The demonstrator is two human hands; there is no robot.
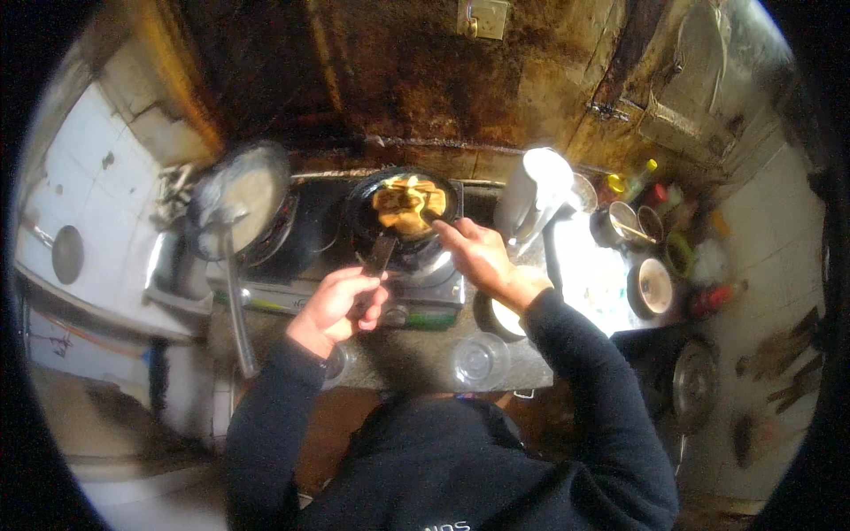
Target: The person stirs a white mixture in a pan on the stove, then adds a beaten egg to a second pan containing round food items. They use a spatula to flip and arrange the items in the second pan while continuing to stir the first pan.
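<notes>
A black frying pan [356, 222] sits on the right side of a two-burner gas stove [425, 297]. Several golden-brown flat pieces of food [408, 202], browned in places, lie in it close together. The pan's dark handle [380, 255] points towards me, and my left hand [342, 302] grips it. My right hand [479, 255] is at the pan's right edge, its fingers closed around a dark utensil [430, 216] whose tip reaches the food. The utensil's kind cannot be made out.
On the left burner stands a pan [199, 219] of pale contents, with a long metal ladle [238, 312] leaning out. A clear plastic tub [481, 360] is near the counter's front edge. A white jug [544, 182], bowls [651, 285] and bottles [641, 180] crowd the right.
</notes>
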